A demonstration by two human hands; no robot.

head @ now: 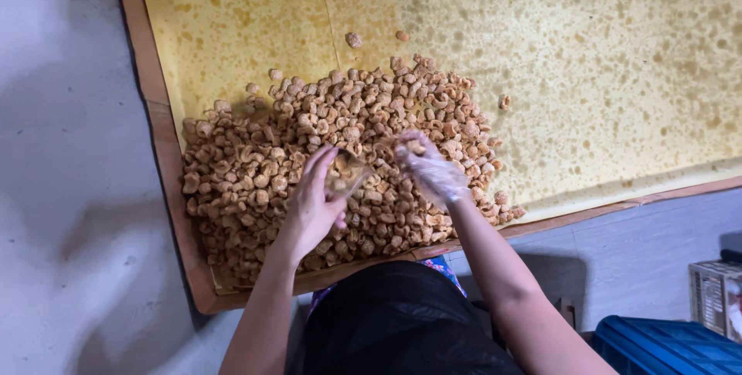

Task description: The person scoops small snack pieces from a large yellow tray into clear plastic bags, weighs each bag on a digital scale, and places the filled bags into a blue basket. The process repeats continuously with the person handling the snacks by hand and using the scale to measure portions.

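Two hands: over the snacks (309, 166)
Left hand (313, 205): bare, fingers curled round a clear bag (345, 174)
Right hand (429, 166): gloved, fingers pinched together, just beside bag
Paper (587, 58): beyond both

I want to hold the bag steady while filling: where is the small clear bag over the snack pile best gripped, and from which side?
Probably by its upper edge, from the left and below, as the left hand grips the small clear bag now. Its mouth seems to face the gloved right hand bringing pieces from the snack pile, so pinching the near rim should keep the opening clear.
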